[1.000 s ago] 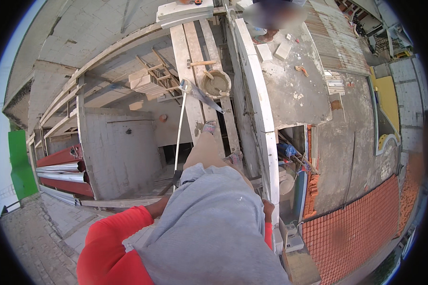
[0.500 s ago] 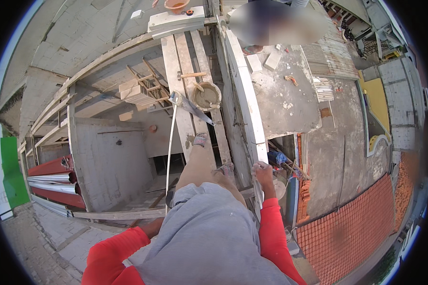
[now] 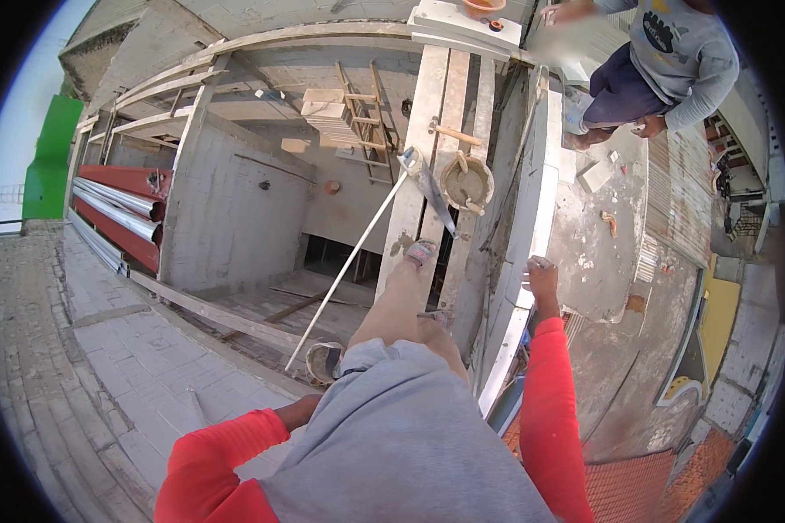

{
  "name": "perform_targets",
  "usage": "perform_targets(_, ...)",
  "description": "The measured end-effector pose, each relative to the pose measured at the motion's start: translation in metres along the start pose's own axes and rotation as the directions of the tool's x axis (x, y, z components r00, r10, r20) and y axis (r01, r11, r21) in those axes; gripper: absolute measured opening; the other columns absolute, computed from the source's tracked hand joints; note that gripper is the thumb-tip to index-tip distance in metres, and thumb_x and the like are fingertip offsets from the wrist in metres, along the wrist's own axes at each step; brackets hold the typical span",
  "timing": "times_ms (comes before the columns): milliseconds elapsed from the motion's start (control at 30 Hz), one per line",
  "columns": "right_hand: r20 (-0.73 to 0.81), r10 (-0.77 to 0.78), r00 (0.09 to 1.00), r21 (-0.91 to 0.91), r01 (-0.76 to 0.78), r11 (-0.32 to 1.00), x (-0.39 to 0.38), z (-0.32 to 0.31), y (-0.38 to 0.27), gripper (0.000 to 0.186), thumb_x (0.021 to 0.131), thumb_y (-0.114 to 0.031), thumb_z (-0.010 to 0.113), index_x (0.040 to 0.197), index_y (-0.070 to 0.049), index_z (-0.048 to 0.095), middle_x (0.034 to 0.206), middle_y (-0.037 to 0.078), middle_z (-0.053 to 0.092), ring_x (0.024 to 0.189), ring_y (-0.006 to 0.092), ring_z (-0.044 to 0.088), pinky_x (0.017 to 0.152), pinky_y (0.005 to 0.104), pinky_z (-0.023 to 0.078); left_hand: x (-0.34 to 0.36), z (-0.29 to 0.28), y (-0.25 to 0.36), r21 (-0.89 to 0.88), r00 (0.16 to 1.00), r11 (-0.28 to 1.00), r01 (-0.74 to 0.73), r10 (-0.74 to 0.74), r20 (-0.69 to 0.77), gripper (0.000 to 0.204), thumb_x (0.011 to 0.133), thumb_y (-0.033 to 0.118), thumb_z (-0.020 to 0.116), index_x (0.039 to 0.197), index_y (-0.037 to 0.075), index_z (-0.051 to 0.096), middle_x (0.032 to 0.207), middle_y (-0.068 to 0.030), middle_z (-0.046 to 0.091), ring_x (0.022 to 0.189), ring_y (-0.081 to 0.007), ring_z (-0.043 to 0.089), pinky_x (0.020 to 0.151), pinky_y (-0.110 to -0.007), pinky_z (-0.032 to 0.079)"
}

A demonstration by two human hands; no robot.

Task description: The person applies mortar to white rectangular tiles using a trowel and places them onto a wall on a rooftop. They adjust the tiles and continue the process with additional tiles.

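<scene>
My right hand (image 3: 541, 275) reaches out to the top of a white block wall (image 3: 542, 205) running along my right side; its fingers are slightly apart and grip nothing that I can see. Near my left hip is my left hand (image 3: 299, 411), its fingers hidden behind my grey shirt. Ahead, a handsaw (image 3: 433, 196) lies across the wooden planks (image 3: 407, 209) beneath my feet. Beyond it are a wooden-handled hammer (image 3: 456, 134) and a bucket of mortar (image 3: 467, 185) with a tool handle sticking out. A long white pole (image 3: 349, 248) slants from the saw back toward my left side.
Left of the planks is a drop into a room, where a wooden ladder (image 3: 364, 118) and stacked boards (image 3: 325, 118) stand. White blocks (image 3: 460, 24) cross the planks' far end. Another person (image 3: 663, 74) is beyond the wall at upper right.
My view has swung left, so the planks and tools sit farther right. My right hand has moved forward along the wall and its fingers have loosened. The other person shows more fully.
</scene>
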State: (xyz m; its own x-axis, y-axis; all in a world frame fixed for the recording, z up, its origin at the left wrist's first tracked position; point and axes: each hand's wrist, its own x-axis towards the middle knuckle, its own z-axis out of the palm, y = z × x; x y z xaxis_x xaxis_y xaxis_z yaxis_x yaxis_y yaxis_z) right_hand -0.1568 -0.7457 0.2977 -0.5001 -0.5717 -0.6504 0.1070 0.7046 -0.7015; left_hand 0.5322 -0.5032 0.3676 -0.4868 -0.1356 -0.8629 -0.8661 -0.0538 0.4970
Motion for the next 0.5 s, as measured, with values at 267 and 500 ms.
perform_targets(267,0.607,-0.083,0.791,-0.761,0.608,0.226,-0.241,-0.014,0.340,0.020,0.085,-0.029,0.070,0.081,-0.010,0.076,0.077,0.013,0.076,0.072,0.0315,0.076,0.061,0.0424,0.057,0.006,0.015,0.001,-0.127,0.999,0.992,0.016,-0.021,-0.038,0.049,0.100,0.043,0.068,0.134,0.010,0.071,0.137,-0.0214,0.071,0.125,-0.0386,0.068,0.102,-0.044,0.053)
perform_targets(500,0.288,-0.005,0.958,-0.825,0.251,0.506,-0.315,-0.038,0.360,0.018,0.083,-0.027,0.071,0.078,-0.010,0.074,0.076,0.011,0.074,0.070,0.0278,0.075,0.061,0.0403,0.058,-0.006,-0.054,-0.001,-0.093,0.996,0.994,-0.057,0.063,0.057,0.049,0.101,0.040,0.068,0.139,0.009,0.068,0.139,-0.0207,0.070,0.126,-0.0363,0.068,0.104,-0.044,0.052)
